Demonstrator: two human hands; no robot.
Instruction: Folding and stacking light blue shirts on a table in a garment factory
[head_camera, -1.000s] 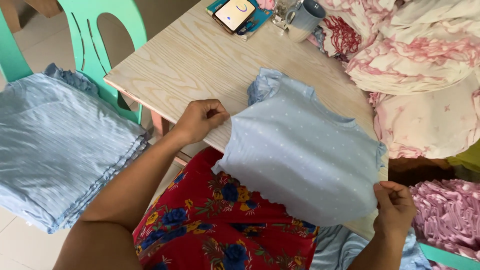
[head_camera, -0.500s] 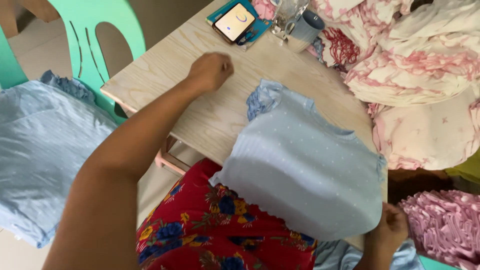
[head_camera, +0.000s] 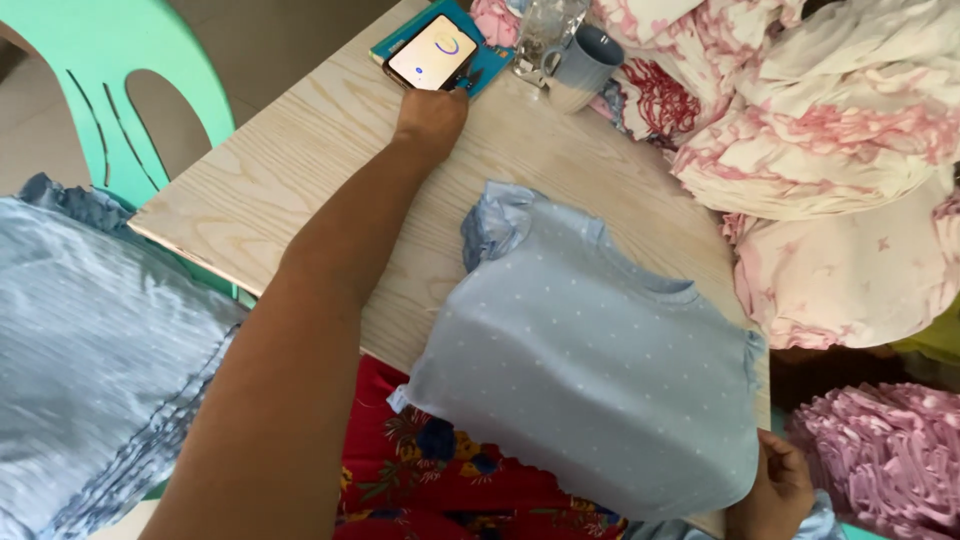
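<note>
The left hand (head_camera: 432, 112) has travelled from the near edge of the wooden table (head_camera: 270, 180) right across to its far side, and it is now touching the phone (head_camera: 432, 52) with its fingertips, curled loosely rather than gripping. The right hand (head_camera: 778, 490) is staying low at the near corner, pinching the hem of the pale blue dotted top (head_camera: 590, 380), which is lying flat and hanging partly over the table edge between the two hands. Left of the outstretched arm, a heap of striped blue cloth (head_camera: 90, 350) is sitting in front of a green plastic chair (head_camera: 150, 60). Beyond the right hand, pink-and-white bedding (head_camera: 830, 150) is crowding the table, with a pink ruffled garment (head_camera: 890, 450) just beside that hand. Near the left hand, a grey mug (head_camera: 585, 68) is standing next to a clear glass (head_camera: 545, 30). The phone is resting on a teal book (head_camera: 492, 62).
</note>
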